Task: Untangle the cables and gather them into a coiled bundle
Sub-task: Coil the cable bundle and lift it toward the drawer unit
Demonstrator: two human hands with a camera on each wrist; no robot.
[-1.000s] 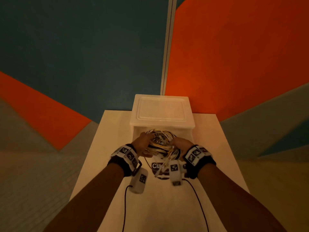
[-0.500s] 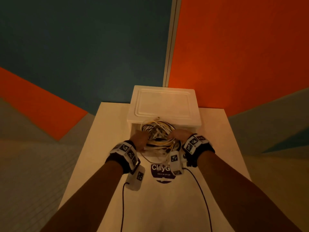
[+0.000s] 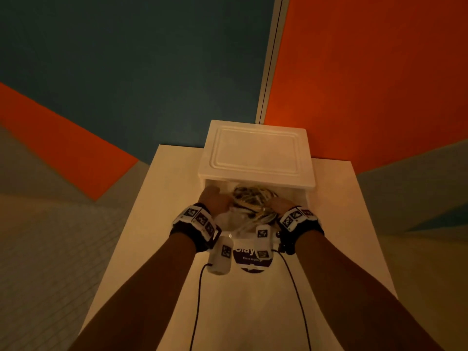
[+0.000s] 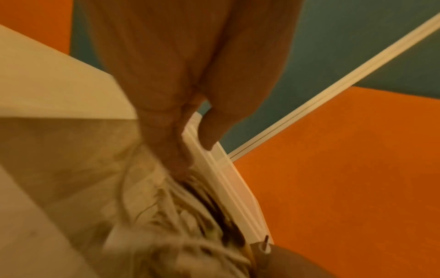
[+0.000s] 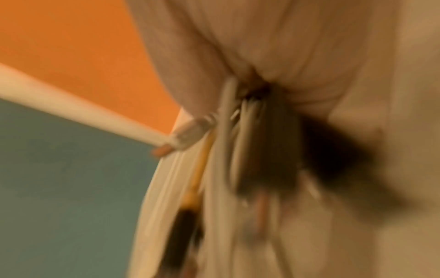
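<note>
A coiled bundle of white, cream and dark cables point(image 3: 249, 201) sits at the open front of a white lidded box point(image 3: 255, 153), partly under the lid's edge. My left hand point(image 3: 214, 202) grips the bundle's left side and my right hand point(image 3: 281, 206) grips its right side. In the left wrist view my fingers point(image 4: 176, 150) reach down into the cable strands point(image 4: 181, 225) beside the box rim point(image 4: 226, 178). The blurred right wrist view shows several cables point(image 5: 238, 141) running out of my closed palm, with a white plug point(image 5: 190, 133) sticking out.
The box stands at the back of a narrow white table point(image 3: 329, 236), against an orange and teal wall. A round purple sticker point(image 3: 250, 260) lies on the table just behind my wrists. Thin black wrist-camera leads point(image 3: 197, 300) trail toward me.
Both hands have carried the bundle forward, from in front of the box into its open front under the lid. The loose strands hanging below have drawn in.
</note>
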